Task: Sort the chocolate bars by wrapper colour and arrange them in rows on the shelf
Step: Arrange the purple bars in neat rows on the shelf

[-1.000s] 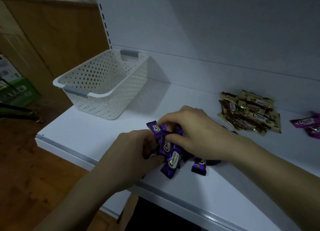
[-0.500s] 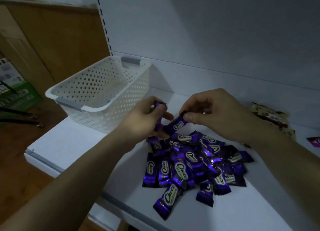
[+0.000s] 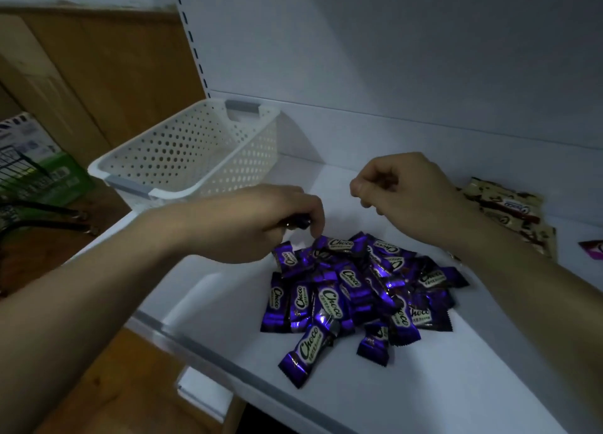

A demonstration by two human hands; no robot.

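Head view: I see a white basket (image 3: 195, 150) far left on the shelf (image 3: 424, 384), a green box (image 3: 55, 179) past the shelf's left end, too blurred to read, and my right forearm covering part of the beige bars (image 3: 509, 212) far right. Purple bars (image 3: 352, 290) lie heaped mid-shelf; left hand (image 3: 261, 225) at the heap's far-left edge, fingers curled round a dark bar (image 3: 298, 222), mostly hidden, colour unclear. Right hand (image 3: 401, 192) over the heap's far side, fingertips curled to thumb, nothing seen in them; pink wrapper (image 3: 592, 249) cut off at right edge.
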